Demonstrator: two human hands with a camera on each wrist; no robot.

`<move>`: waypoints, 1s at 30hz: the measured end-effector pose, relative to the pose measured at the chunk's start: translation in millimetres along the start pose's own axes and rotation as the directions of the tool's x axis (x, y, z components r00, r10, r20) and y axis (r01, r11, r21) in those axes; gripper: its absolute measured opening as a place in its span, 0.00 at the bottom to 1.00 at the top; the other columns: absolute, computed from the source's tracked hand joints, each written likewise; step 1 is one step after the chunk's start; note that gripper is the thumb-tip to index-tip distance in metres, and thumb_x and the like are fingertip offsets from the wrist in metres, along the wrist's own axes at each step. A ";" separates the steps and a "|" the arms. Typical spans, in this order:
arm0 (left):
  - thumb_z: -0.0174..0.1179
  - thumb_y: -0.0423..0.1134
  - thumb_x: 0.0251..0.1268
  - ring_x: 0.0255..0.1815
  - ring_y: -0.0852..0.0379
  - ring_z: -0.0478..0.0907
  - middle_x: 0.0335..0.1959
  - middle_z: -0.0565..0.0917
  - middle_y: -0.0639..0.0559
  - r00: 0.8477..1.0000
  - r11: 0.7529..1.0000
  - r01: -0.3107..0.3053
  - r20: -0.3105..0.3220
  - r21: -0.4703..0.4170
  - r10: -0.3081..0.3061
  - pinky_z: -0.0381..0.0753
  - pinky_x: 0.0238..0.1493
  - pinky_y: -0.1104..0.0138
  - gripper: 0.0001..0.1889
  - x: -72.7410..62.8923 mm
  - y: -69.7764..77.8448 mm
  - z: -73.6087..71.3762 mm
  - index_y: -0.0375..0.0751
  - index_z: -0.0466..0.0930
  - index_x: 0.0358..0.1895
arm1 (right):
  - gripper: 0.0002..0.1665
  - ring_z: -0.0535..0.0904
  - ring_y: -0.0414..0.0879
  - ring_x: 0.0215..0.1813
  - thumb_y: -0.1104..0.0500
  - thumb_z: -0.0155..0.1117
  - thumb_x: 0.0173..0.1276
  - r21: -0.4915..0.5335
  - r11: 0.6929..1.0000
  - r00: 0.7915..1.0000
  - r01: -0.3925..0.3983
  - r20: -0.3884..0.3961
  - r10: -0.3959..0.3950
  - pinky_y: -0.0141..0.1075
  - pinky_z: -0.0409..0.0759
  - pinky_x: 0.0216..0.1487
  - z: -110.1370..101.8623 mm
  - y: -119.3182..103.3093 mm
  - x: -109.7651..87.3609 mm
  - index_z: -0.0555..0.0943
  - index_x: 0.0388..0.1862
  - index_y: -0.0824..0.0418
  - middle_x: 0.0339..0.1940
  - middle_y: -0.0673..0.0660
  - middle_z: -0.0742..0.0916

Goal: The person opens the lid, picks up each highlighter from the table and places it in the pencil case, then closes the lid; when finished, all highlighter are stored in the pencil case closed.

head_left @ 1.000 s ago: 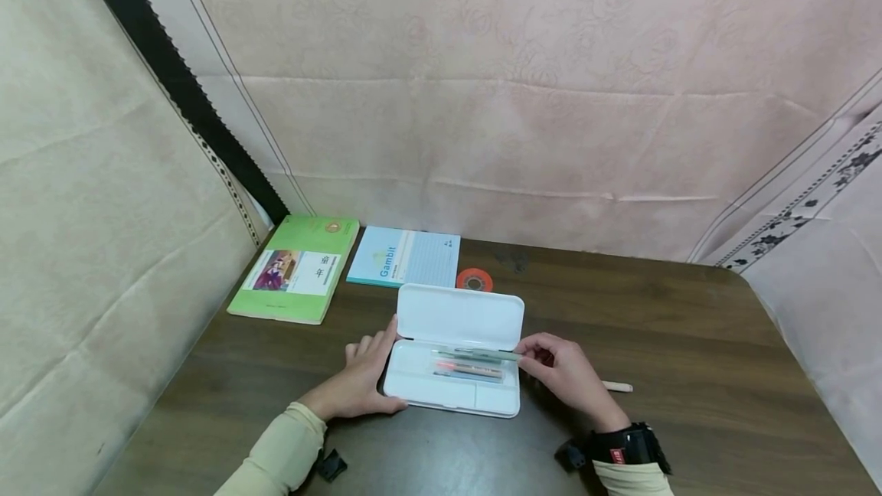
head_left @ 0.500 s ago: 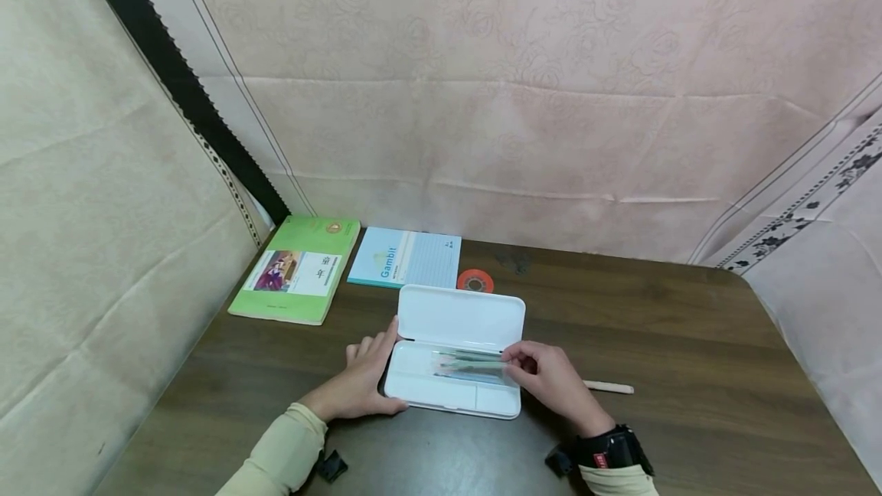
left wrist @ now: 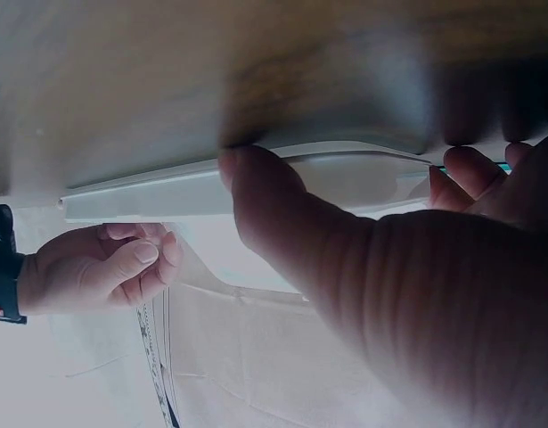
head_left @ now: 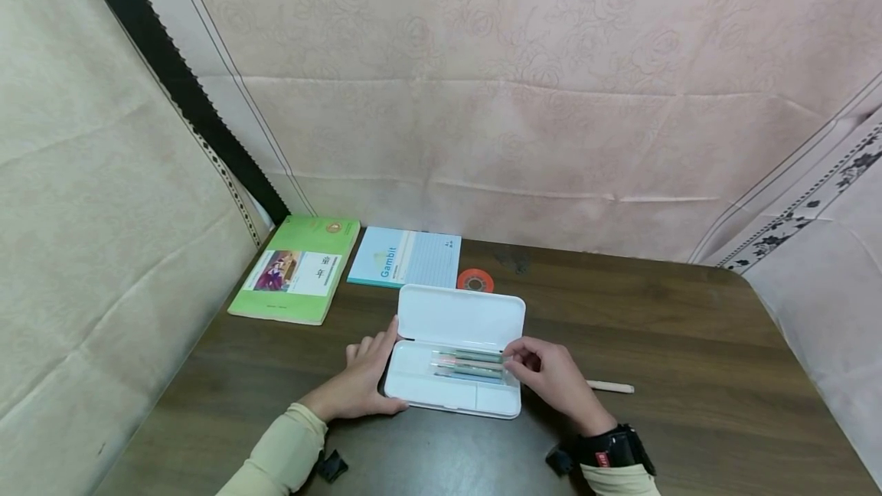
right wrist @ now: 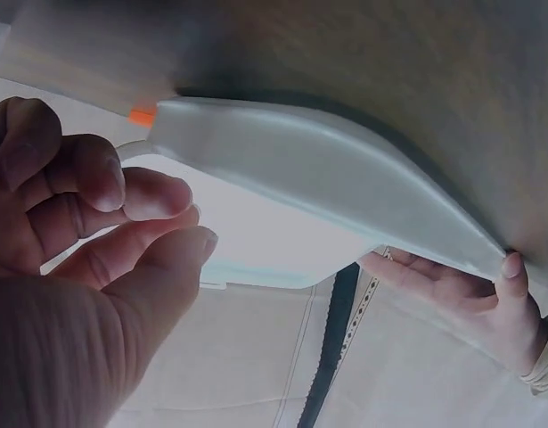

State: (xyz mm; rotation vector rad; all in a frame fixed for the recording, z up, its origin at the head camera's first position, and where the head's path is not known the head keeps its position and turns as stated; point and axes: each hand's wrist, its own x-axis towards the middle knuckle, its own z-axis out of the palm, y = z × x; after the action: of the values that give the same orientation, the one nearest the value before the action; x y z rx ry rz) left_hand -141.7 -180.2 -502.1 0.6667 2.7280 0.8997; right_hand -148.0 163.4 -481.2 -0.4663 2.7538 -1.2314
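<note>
A white pencil case (head_left: 460, 315) lies on the table with its lid raised. Several pens (head_left: 474, 364), green, pinkish and blue, rest side by side inside it. My left hand (head_left: 361, 377) grips the left side of the case, the thumb (left wrist: 265, 183) at its front edge and the other fingers farther back. My right hand (head_left: 547, 373) is over the right end of the tray, close to the pen ends. In the right wrist view its thumb and index tips come near each other, and no pen shows between them; the pens are hidden there by the case wall.
A white pen (head_left: 612, 386) lies on the table behind the right hand. Beyond the case are a green book (head_left: 296, 270), a light blue notebook (head_left: 406, 255) and a roll of tape (head_left: 475, 280) with an orange-red ring. Cloth drapes (head_left: 496, 136) hang at the back and sides.
My right hand moved left over the tray with a green pen and lowered it among the others. Now that pen lies in the case. The left hand has stayed put.
</note>
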 end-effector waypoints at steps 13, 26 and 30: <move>0.74 0.59 0.47 0.55 0.54 0.60 0.71 0.64 0.48 1.000 1.000 -0.025 -0.017 0.014 0.025 0.52 0.51 0.55 0.69 0.4 0.7 0.5 0.40 0.29 0.80 | 0.11 0.78 0.43 0.31 0.52 0.67 0.67 0.078 0.997 0.999 -0.003 -0.049 0.006 0.35 0.79 0.30 -62.2 8.8 -30.9 0.83 0.47 0.52 0.34 0.49 0.84; 0.73 0.61 0.47 0.55 0.54 0.60 0.73 0.63 0.48 1.000 1.000 -0.013 -0.017 -0.004 0.013 0.51 0.51 0.54 0.69 0.7 -3.4 2.3 0.44 0.28 0.80 | 0.31 0.69 0.33 0.38 0.74 0.69 0.52 0.000 0.935 0.931 0.355 0.096 -0.353 0.29 0.62 0.31 -101.3 136.0 -174.6 0.82 0.55 0.52 0.43 0.41 0.80; 0.73 0.60 0.47 0.56 0.53 0.60 0.73 0.62 0.47 1.000 1.000 -0.013 -0.012 -0.010 0.013 0.51 0.52 0.53 0.69 1.2 -3.9 3.4 0.44 0.28 0.80 | 0.37 0.66 0.30 0.36 0.73 0.69 0.43 -0.007 0.875 0.874 0.484 0.049 -0.483 0.25 0.60 0.31 -92.2 143.2 -178.8 0.81 0.55 0.50 0.39 0.41 0.76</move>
State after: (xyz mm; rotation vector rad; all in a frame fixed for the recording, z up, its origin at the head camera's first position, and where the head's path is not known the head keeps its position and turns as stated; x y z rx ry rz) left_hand -143.1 -180.6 -507.1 0.6802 2.7304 0.9233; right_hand -31.2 374.8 -532.9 -1.2310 2.6964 -1.2538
